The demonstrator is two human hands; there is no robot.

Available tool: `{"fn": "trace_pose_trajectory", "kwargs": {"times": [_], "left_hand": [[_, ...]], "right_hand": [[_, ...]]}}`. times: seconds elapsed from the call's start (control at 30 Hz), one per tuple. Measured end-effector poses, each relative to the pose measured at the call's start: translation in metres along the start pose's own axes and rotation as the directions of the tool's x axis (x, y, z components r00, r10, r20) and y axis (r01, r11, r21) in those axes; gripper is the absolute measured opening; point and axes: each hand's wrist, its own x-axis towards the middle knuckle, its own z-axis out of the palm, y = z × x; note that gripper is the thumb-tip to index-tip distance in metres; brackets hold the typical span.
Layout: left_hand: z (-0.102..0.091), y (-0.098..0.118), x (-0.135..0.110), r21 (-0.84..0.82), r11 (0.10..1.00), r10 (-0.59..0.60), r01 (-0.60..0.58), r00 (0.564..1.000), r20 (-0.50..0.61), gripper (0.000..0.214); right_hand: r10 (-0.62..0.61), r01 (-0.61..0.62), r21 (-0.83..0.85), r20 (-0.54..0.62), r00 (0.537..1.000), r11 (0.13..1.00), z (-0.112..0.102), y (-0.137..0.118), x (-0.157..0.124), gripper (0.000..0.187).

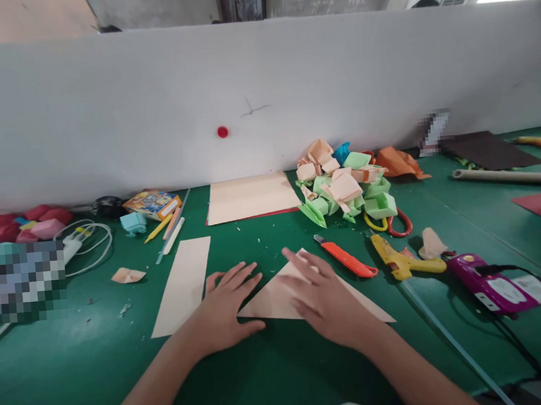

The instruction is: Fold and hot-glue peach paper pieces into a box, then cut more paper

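A cream sheet of paper folded into a triangle (273, 294) lies on the green table in front of me, its peak pointing away. Over its middle and right side is my right hand (322, 295), fingers spread and slightly blurred; whether it presses on the paper I cannot tell. My left hand (229, 308) rests palm down with fingers apart, its thumb and fingertips close to the triangle's left corner. Left of that hand lies a cream paper strip (183, 287), partly covered by the wrist. An orange utility knife (347, 257) is just beyond my right hand.
Folded paper pieces (344, 187) are heaped at the back right, near scissors (399, 222). A yellow glue gun (404, 260) and a purple power box (487, 285) with cords lie right. Cream sheets (251, 198) lie by the white partition (150, 106). Pens (160, 227) are left.
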Motion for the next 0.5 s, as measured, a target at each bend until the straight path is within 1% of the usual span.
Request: {"fn": "trace_pose_trajectory", "kwargs": {"times": [0.03, 0.1, 0.13, 0.17, 0.23, 0.3, 0.37, 0.43, 0.5], "left_hand": [[-0.002, 0.005, -0.001, -0.019, 1.0, 0.006, -0.005, 0.999, 0.044, 0.09], [-0.005, 0.011, -0.002, -0.042, 0.999, 0.002, 0.002, 0.996, 0.094, 0.101], [-0.007, 0.011, -0.001, -0.05, 0.999, -0.002, 0.007, 0.994, 0.107, 0.101], [-0.008, 0.011, -0.001, -0.056, 0.998, -0.008, 0.015, 0.994, 0.111, 0.099], [-0.008, 0.009, 0.0, -0.061, 0.998, -0.022, 0.028, 0.995, 0.099, 0.086], [-0.007, 0.007, 0.001, -0.062, 0.998, -0.026, 0.03, 0.998, 0.062, 0.068], [-0.005, 0.005, 0.0, -0.067, 0.998, -0.016, 0.017, 1.0, 0.021, 0.055], [-0.004, 0.004, -0.001, -0.075, 0.997, -0.004, 0.003, 1.0, -0.007, 0.049], [-0.003, 0.003, -0.001, -0.083, 0.997, 0.009, -0.012, 1.0, -0.027, 0.046]], "right_hand": [[0.105, -0.106, -0.027, -0.042, 0.994, 0.994, 0.0, 0.008, -0.002, 0.048], [0.296, -0.303, -0.062, -0.101, 0.95, 0.951, 0.002, 0.023, -0.005, 0.052], [0.356, -0.365, -0.064, -0.111, 0.928, 0.929, 0.003, 0.027, -0.006, 0.053], [0.392, -0.399, -0.059, -0.11, 0.914, 0.915, 0.003, 0.03, -0.006, 0.055], [0.402, -0.405, -0.027, -0.085, 0.912, 0.914, 0.004, 0.03, -0.007, 0.056], [0.381, -0.382, 0.008, -0.061, 0.922, 0.924, 0.003, 0.027, -0.006, 0.056], [0.364, -0.362, 0.036, -0.055, 0.93, 0.931, 0.003, 0.025, -0.006, 0.057], [0.355, -0.35, 0.075, -0.072, 0.932, 0.934, 0.004, 0.026, -0.007, 0.056], [0.351, -0.334, 0.151, -0.101, 0.931, 0.93, 0.006, 0.028, -0.007, 0.055]]}}
